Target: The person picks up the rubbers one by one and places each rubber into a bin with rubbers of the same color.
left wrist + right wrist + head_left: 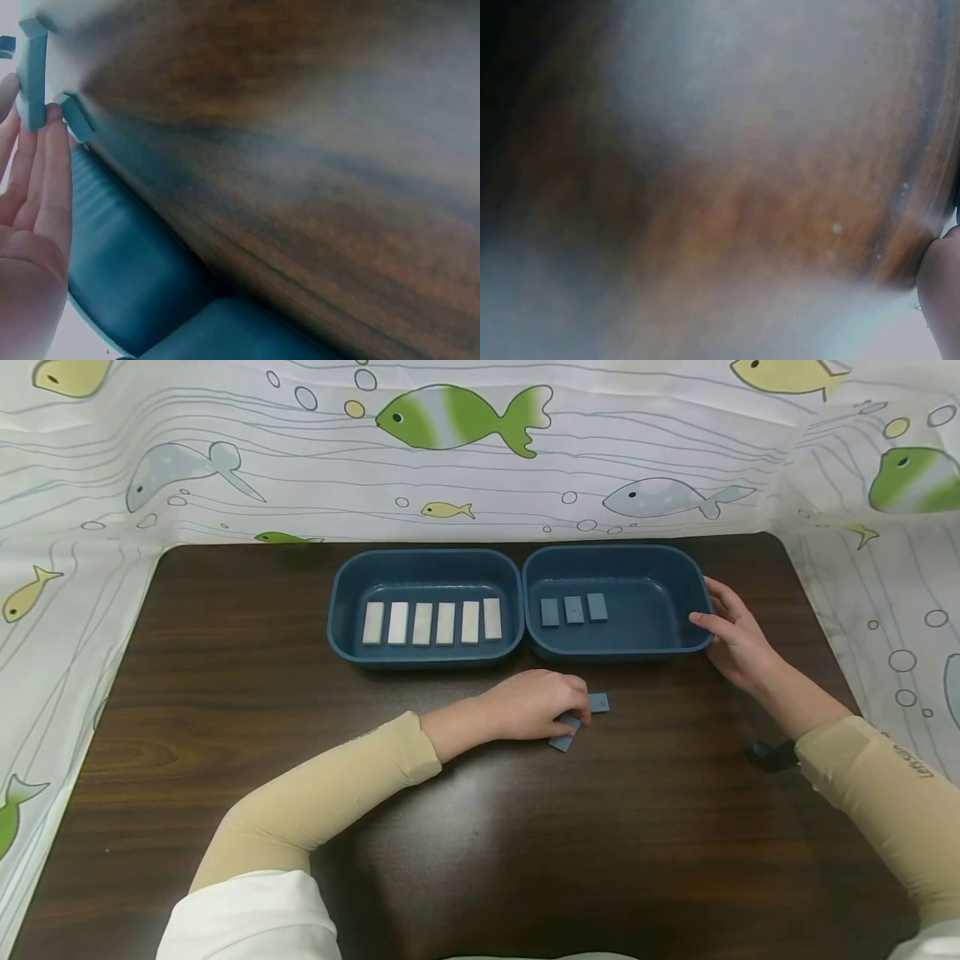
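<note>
My left hand (536, 703) pinches a small flat blue block (566, 737) just above or on the table; I cannot tell whether it touches. In the left wrist view that block (31, 79) sits between thumb and fingertips. Another blue block (598, 702) lies just beyond the fingers. At the right, my right hand (738, 635) grips the end of a dark blue bin (618, 653), thumb over the rim and fingers along the outside. Three blue blocks (573, 610) lie in a row at that bin's left side. The right wrist view is blurred and shows only part of the hand (939, 289).
A second blue bin (427, 658) stands against the first on its left, with several white blocks (422, 624) in a row. Both are near the back of the dark wooden table (225, 710). A fish-patterned cloth (480, 493) hangs behind and at the sides.
</note>
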`<state>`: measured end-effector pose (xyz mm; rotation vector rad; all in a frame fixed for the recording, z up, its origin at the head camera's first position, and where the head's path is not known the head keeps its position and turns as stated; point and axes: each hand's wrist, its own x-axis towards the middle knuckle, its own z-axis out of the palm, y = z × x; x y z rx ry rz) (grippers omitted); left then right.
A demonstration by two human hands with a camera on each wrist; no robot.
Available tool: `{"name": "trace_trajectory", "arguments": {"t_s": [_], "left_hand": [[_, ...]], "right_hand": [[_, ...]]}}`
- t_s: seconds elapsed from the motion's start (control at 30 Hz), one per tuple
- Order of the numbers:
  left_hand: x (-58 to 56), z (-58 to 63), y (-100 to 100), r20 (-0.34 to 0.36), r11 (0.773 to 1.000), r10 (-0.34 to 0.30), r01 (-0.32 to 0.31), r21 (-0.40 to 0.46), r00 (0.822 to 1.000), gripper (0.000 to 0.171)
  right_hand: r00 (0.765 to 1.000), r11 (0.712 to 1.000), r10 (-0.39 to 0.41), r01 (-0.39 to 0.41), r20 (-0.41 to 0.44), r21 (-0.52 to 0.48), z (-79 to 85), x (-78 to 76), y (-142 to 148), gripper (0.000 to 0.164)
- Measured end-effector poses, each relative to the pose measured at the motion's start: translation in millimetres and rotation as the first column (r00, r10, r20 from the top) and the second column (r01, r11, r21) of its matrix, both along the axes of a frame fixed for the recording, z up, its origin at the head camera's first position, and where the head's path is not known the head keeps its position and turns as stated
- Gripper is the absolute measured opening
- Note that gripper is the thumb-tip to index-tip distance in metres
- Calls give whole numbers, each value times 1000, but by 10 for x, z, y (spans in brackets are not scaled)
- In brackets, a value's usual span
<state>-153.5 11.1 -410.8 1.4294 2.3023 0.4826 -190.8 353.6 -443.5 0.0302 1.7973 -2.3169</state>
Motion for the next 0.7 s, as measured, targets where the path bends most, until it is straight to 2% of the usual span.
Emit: {"name": "trace_trajectory", "arguments": {"t_s": [0.37,0.7], "left_hand": [[-4,97,-16,2,998,-43,43,-34,999,18],[-47,219,-55,35,1000,12,-11,-17,999,17]], "right_hand": [[1000,1000,-3,3,-7,13,-3,4,3,51],[1000,1000,-8,8,2,19,3,-3,2,52]]}}
